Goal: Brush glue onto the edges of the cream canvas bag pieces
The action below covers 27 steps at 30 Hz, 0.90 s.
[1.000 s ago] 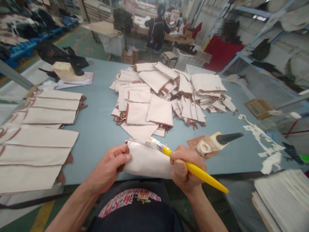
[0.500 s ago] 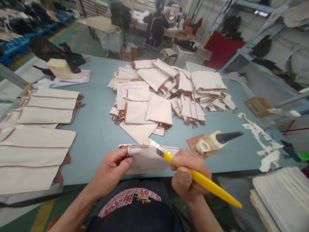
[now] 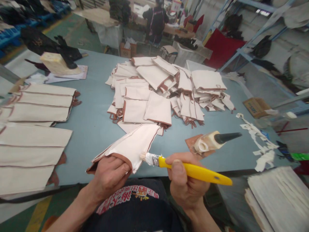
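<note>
My right hand (image 3: 187, 180) is closed around the yellow handle of a paintbrush (image 3: 193, 170). White stuff coats the brush's bristles, which meet the edge of a cream fabric piece with brown trim (image 3: 135, 141). My left hand (image 3: 111, 175) grips the near end of that piece, its fingers tucked partly inside the brown-edged opening. The piece slants away from me over the table's front edge, its far end by the heap. Right of the brush stands a cream plastic bottle (image 3: 205, 143) with a round opening and a black spout, on a brown patch.
A heap of similar cream pieces (image 3: 156, 106) covers the middle of the blue-grey table (image 3: 89, 129). Overlapping rows (image 3: 31, 141) lie at left, near a cream block (image 3: 55, 64). White scraps (image 3: 260, 141) and a cardboard box (image 3: 257, 108) are at right. A person (image 3: 155, 24) stands beyond.
My left hand has turned and shifted left, swinging the cream piece from lying crosswise to slanting away. The brush has come lower and nearer me, its handle now more level.
</note>
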### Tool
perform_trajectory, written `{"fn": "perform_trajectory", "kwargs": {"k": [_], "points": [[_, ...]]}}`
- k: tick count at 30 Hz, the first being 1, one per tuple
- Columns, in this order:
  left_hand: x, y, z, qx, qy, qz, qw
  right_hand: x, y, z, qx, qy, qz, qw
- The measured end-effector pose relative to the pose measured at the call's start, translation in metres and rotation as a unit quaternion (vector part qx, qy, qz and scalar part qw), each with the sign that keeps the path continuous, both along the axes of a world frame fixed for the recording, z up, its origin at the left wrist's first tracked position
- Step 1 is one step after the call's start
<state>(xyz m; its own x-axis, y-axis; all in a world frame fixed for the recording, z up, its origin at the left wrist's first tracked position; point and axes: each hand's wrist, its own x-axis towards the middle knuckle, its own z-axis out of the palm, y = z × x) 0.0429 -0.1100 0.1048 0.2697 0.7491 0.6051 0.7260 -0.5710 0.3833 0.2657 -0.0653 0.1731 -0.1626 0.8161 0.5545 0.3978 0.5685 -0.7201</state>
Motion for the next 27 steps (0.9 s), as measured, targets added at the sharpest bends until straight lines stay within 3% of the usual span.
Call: {"fn": "perform_trajectory", "kwargs": {"k": [3, 6, 11, 17, 20, 23, 27], "points": [[0.001, 0.000, -0.007, 0.000, -0.004, 0.006, 1.000, -0.014, -0.003, 0.012, 0.025, -0.020, 0.063, 0.997], [0.001, -0.001, -0.014, 0.006, -0.019, 0.011, 1.000, -0.019, -0.008, 0.013, 0.030, 0.009, 0.098, 0.995], [0.003, 0.002, -0.011, 0.013, -0.016, 0.012, 1.000, -0.008, -0.006, -0.005, -0.045, 0.027, 0.002, 0.999], [0.006, 0.008, -0.004, -0.020, -0.042, 0.010, 0.999, -0.016, -0.011, -0.009, -0.079, 0.050, 0.067, 0.993], [0.010, 0.010, -0.004, -0.091, -0.101, 0.038, 0.990, -0.015, -0.006, -0.010, -0.095, 0.149, 0.008, 0.984], [0.012, 0.014, -0.004, -0.213, -0.194, 0.124, 0.949, -0.006, 0.009, -0.014, -0.098, 0.205, -0.067, 0.971], [0.004, 0.023, -0.002, -0.304, -0.354, 0.213, 0.858, 0.003, 0.026, -0.025, -0.099, 0.227, -0.111, 0.962]]}}
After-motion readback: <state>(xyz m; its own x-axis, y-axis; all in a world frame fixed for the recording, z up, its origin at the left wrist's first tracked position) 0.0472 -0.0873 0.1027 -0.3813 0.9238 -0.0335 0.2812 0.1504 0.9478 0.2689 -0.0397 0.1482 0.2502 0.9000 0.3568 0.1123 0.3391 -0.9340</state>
